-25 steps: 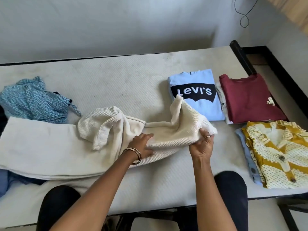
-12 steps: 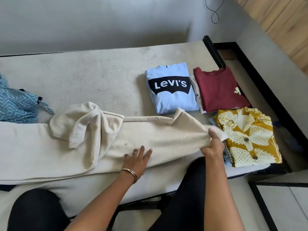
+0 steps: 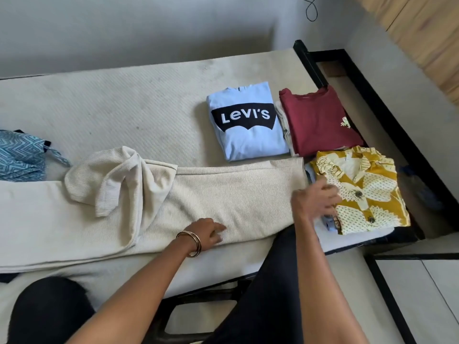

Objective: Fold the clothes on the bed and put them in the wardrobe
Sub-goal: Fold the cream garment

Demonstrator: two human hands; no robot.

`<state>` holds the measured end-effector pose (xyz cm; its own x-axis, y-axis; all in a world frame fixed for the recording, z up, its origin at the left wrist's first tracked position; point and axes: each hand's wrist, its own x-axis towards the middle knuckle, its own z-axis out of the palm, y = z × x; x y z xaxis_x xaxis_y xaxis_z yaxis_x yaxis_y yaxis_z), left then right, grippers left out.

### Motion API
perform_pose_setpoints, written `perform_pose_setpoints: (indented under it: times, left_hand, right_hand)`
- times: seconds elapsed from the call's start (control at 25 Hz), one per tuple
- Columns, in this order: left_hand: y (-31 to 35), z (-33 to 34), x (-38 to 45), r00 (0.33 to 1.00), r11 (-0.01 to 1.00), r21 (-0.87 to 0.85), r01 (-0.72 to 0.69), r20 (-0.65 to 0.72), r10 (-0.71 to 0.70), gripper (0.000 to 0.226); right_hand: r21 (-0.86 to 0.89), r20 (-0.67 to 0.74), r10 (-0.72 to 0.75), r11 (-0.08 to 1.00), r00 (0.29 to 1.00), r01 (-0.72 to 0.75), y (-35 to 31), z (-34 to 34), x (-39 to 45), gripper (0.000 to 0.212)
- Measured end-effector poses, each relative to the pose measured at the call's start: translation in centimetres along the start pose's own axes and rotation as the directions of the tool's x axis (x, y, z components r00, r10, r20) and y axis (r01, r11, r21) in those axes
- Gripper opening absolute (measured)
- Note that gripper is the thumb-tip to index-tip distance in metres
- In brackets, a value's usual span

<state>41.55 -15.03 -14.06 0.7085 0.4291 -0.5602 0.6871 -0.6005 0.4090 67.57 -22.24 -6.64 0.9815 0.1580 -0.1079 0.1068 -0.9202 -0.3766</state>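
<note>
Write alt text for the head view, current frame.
A person spreads a cream ribbed garment across a bed, left hand resting on it and right hand, motion-blurred, at its right end. Folded beyond it lie a light blue Levi's top, a maroon top and a yellow patterned shirt; a blue patterned cloth lies at left.

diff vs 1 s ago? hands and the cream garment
The right hand pulled the cream garment's raised end rightward, laid it flat, let go; it now looks blurred at the yellow shirt's edge. The left hand slid toward the near edge, still pressing the cloth. The folded Levi's shirt and maroon shirt stayed put.
</note>
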Motion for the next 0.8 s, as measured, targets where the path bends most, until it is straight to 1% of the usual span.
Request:
perform_pose_setpoints:
  times: [0.04, 0.08, 0.12, 0.16, 0.2, 0.24, 0.28, 0.32, 0.36, 0.4, 0.44, 0.48, 0.52, 0.56, 0.6, 0.64, 0.68, 0.72, 0.76, 0.8]
  left_hand:
    - [0.0, 0.2, 0.2, 0.999, 0.995, -0.097, 0.016, -0.035, -0.019, 0.043]
    - [0.1, 0.3, 0.3, 0.999, 0.987, -0.156, 0.022, -0.043, -0.029, 0.042]
    - [0.1, 0.5, 0.3, 1.000, 0.987, -0.160, 0.010, -0.028, -0.015, 0.043]
    - [0.1, 0.8, 0.1, 1.000, 0.990, -0.140, 0.003, -0.006, -0.003, 0.044]
    - [0.0, 1.1, -0.1, 1.000, 0.991, -0.134, -0.006, -0.009, 0.005, 0.043]
    - [-0.2, 1.3, -0.5, 0.999, 0.988, -0.151, 0.005, -0.036, -0.010, 0.041]
    - [-0.6, 1.4, -0.9, 0.995, 0.984, -0.178, 0.032, -0.091, -0.049, 0.036]
    - [-1.1, 1.2, -1.4, 0.971, 0.984, -0.164, 0.070, -0.217, -0.105, 0.032]
    - [-2.0, 0.6, -1.8, 0.900, 0.984, -0.126, 0.125, -0.404, -0.166, 0.029]
    - [-3.3, -0.3, -2.2, 0.781, 0.973, -0.123, 0.196, -0.581, -0.231, 0.029]
    - [-4.7, -1.5, -2.8, 0.631, 0.940, -0.197, 0.280, -0.700, -0.335, 0.031]
    - [-6.7, -3.1, -3.4, 0.467, 0.862, -0.339, 0.376, -0.735, -0.492, 0.035]
    - [-8.7, -4.8, -4.1, 0.315, 0.715, -0.531, 0.455, -0.655, -0.687, 0.041]
    - [-10.4, -6.7, -4.8, 0.193, 0.510, -0.708, 0.489, -0.482, -0.855, 0.050]
    - [-12.2, -8.3, -5.4, 0.104, 0.296, -0.821, 0.488, -0.282, -0.954, 0.060]
    - [-13.8, -9.3, -5.9, 0.071, 0.149, -0.872, 0.466, -0.131, -0.989, 0.070]
    - [-15.0, -10.2, -6.2, 0.086, 0.083, -0.893, 0.442, -0.050, -0.995, 0.078]
    - [-16.1, -10.8, -6.4, 0.115, 0.084, -0.886, 0.456, -0.035, -0.993, 0.082]
    - [-16.8, -11.1, -6.4, 0.157, 0.121, -0.853, 0.508, -0.046, -0.986, 0.080]
    - [-17.5, -11.5, -6.4, 0.182, 0.153, -0.817, 0.557, -0.060, -0.982, 0.071]
  right_hand:
    - [-0.019, 0.075, -0.202, 0.979, 0.976, 0.204, -0.9, 1.1, -0.3, 0.049]
    - [0.008, 0.248, -0.375, 0.923, 0.893, 0.385, -1.7, 2.1, -0.6, 0.044]
    - [0.050, 0.470, -0.488, 0.846, 0.735, 0.530, -2.1, 3.2, -0.9, 0.044]
    - [0.072, 0.670, -0.505, 0.773, 0.544, 0.630, -2.1, 4.4, -1.2, 0.048]
    - [0.049, 0.782, -0.464, 0.711, 0.416, 0.701, -1.7, 5.5, -1.3, 0.050]
    - [-0.024, 0.816, -0.409, 0.682, 0.409, 0.731, -1.1, 6.2, -1.2, 0.049]
    - [-0.095, 0.788, -0.368, 0.719, 0.493, 0.688, -0.6, 6.8, -1.2, 0.048]
    - [-0.153, 0.731, -0.311, 0.793, 0.608, 0.589, -0.4, 7.0, -1.4, 0.056]
    - [-0.194, 0.683, -0.228, 0.860, 0.694, 0.473, -0.4, 7.1, -1.9, 0.064]
    - [-0.221, 0.650, -0.190, 0.879, 0.736, 0.422, -0.7, 7.2, -2.7, 0.068]
    - [-0.240, 0.619, -0.203, 0.871, 0.759, 0.429, -1.3, 7.5, -3.6, 0.066]
    - [-0.236, 0.587, -0.255, 0.854, 0.768, 0.464, -2.0, 7.8, -4.5, 0.061]
    - [-0.208, 0.558, -0.334, 0.830, 0.760, 0.517, -2.8, 8.2, -5.5, 0.056]
    - [-0.163, 0.544, -0.404, 0.809, 0.736, 0.565, -3.4, 8.5, -6.4, 0.051]
    - [-0.112, 0.551, -0.455, 0.790, 0.699, 0.603, -4.0, 8.9, -7.3, 0.048]
    - [-0.063, 0.569, -0.500, 0.765, 0.653, 0.641, -4.7, 9.4, -8.1, 0.046]
    - [-0.016, 0.581, -0.542, 0.738, 0.607, 0.674, -5.3, 9.7, -9.0, 0.045]
    - [0.019, 0.582, -0.577, 0.713, 0.572, 0.701, -6.0, 9.9, -9.9, 0.044]
    - [0.046, 0.577, -0.608, 0.691, 0.546, 0.721, -6.6, 10.0, -10.6, 0.043]
    - [0.079, 0.572, -0.632, 0.677, 0.523, 0.732, -7.1, 10.1, -11.1, 0.042]
